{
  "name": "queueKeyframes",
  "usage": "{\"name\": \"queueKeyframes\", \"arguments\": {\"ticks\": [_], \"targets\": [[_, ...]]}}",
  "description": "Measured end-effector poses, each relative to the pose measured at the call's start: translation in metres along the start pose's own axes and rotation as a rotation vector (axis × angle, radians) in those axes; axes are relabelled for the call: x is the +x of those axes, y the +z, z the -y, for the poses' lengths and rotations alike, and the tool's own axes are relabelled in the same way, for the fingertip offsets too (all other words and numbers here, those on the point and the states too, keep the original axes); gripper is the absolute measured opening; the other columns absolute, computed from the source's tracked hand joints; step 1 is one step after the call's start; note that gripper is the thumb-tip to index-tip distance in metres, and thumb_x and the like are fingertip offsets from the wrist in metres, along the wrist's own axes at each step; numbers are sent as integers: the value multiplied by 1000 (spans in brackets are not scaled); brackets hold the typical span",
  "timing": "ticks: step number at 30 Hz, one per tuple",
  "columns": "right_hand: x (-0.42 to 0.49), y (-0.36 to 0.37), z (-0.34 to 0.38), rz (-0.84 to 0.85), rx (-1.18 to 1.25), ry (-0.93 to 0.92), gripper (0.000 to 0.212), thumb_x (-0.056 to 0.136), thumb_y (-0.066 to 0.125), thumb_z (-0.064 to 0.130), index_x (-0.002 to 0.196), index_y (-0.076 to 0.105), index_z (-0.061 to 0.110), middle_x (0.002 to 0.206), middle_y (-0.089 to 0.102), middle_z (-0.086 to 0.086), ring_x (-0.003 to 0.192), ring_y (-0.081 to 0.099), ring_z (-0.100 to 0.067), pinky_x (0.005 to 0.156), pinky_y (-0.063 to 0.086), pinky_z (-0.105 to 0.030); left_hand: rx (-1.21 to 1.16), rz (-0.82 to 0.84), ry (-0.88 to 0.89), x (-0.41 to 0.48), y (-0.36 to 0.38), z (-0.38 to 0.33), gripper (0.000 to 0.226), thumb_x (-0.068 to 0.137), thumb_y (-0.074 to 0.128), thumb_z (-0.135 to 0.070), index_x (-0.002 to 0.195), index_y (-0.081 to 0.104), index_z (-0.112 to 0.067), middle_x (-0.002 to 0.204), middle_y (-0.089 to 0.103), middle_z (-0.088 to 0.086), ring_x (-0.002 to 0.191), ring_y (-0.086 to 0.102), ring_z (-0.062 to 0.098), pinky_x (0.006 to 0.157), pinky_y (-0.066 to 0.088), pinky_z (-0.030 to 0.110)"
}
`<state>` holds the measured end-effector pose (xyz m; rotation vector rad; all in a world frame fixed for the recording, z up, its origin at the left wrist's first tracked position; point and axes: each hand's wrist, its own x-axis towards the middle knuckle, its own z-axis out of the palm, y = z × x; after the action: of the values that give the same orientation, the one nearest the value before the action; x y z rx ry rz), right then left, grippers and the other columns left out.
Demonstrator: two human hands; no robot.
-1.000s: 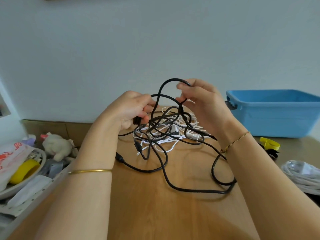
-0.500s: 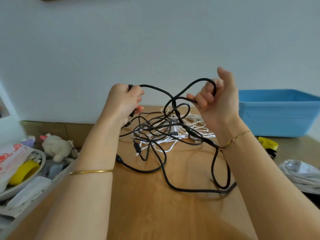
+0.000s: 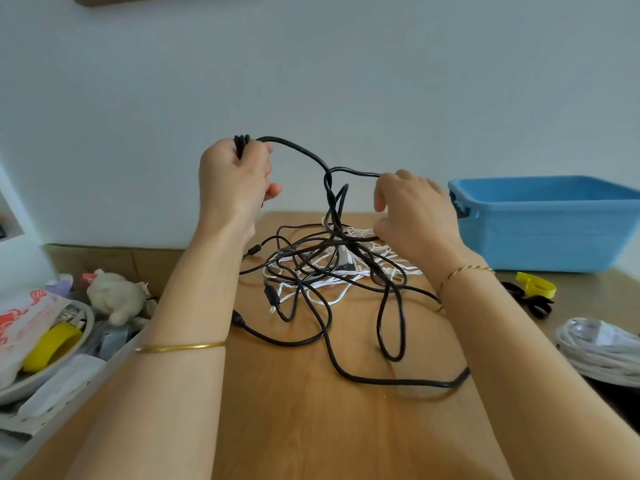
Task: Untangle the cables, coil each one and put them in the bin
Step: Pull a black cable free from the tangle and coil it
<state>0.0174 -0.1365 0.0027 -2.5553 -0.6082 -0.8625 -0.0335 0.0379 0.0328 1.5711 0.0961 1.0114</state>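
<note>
My left hand (image 3: 235, 178) grips folded loops of black cable (image 3: 298, 148); my right hand (image 3: 415, 209) pinches it. Left of the blue bin (image 3: 540, 199), it lies tangled with white cables (image 3: 311, 292), nothing coiled yet.

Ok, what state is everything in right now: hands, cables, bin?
Left hand: raised, gripping a folded bunch of the thin black cable.
Right hand: pinching the same cable further along.
Black cable: partly lifted, the rest knotted on the wooden table.
Thin white cables: uncoiled, tangled under it.
Blue plastic bin: upright, open, no cable visible inside.
</note>
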Motion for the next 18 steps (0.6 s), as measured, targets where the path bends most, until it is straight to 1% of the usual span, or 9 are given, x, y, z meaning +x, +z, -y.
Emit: {"name": "queueKeyframes", "arguments": {"ticks": [2, 5, 6, 8, 9, 12, 14, 16, 18], "targets": [[-1, 5, -1, -17, 17, 6, 41, 77, 50, -9, 110, 52, 16, 112, 56, -3, 98, 50, -23, 87, 33, -28, 6, 12, 27, 0, 1, -2, 23, 92, 41, -5, 81, 60, -12, 61, 42, -3, 53, 42, 6, 49, 44, 16], [-1, 12, -7, -19, 18, 24, 61, 76, 45, -16, 128, 46, 17, 124, 56, -3, 112, 51, -25, 95, 37, -35, -1, 18, 58, -2, 4, -4, 24, 91, 41, -5, 78, 59, -13, 60, 42, -4, 52, 43, 5, 49, 43, 17], [-1, 13, -10, -1, 52, 51, 64, 75, 43, -18, 129, 45, 17, 124, 56, -3, 111, 52, -26, 91, 40, -36, -6, 19, 69, -3, 6, -5, 24, 91, 41, -5, 77, 58, -13, 60, 42, -4, 51, 42, 5, 49, 43, 17], [-3, 18, -18, 39, 196, 144, 61, 72, 39, -19, 121, 48, 17, 116, 60, -1, 103, 55, -24, 78, 45, -35, -4, 17, 90, -5, 10, -6, 25, 92, 42, -5, 74, 56, -14, 58, 41, -4, 49, 41, 5, 49, 43, 17], [-5, 21, -21, 61, 294, 197, 55, 71, 37, -19, 111, 52, 15, 107, 64, -2, 99, 57, -23, 76, 47, -35, -2, 15, 100, -6, 11, -7, 25, 92, 42, -5, 72, 54, -14, 58, 40, -3, 48, 40, 6, 49, 43, 17], [-5, 27, -29, 175, 556, 362, 37, 73, 37, -17, 79, 57, 13, 77, 67, -4, 94, 61, -23, 86, 49, -34, 21, 24, 102, -7, 12, -6, 23, 93, 42, -6, 74, 54, -10, 59, 41, -2, 49, 39, 7, 48, 44, 17], [-4, 27, -32, 220, 596, 419, 31, 76, 50, -15, 72, 58, 14, 77, 66, -4, 92, 63, -23, 88, 50, -39, 127, 103, 64, -8, 12, -2, 21, 94, 42, -8, 82, 59, -7, 62, 43, -2, 50, 42, 6, 50, 45, 17], [0, 23, -31, 151, 622, 440, 25, 77, 57, -10, 75, 58, 15, 76, 63, 0, 78, 63, -15, 74, 54, -32, 250, 202, 34, -9, 12, 3, 23, 93, 43, -10, 93, 63, 1, 63, 44, -2, 48, 44, 5, 53, 49, 24], [2, 11, -21, -31, 677, 376, 20, 79, 55, -3, 82, 59, 17, 77, 60, 6, 72, 58, -9, 65, 49, -23, 357, 254, 43, -10, 12, 7, 27, 92, 43, -11, 98, 61, 9, 62, 44, -1, 41, 47, 3, 61, 53, 38]]}}
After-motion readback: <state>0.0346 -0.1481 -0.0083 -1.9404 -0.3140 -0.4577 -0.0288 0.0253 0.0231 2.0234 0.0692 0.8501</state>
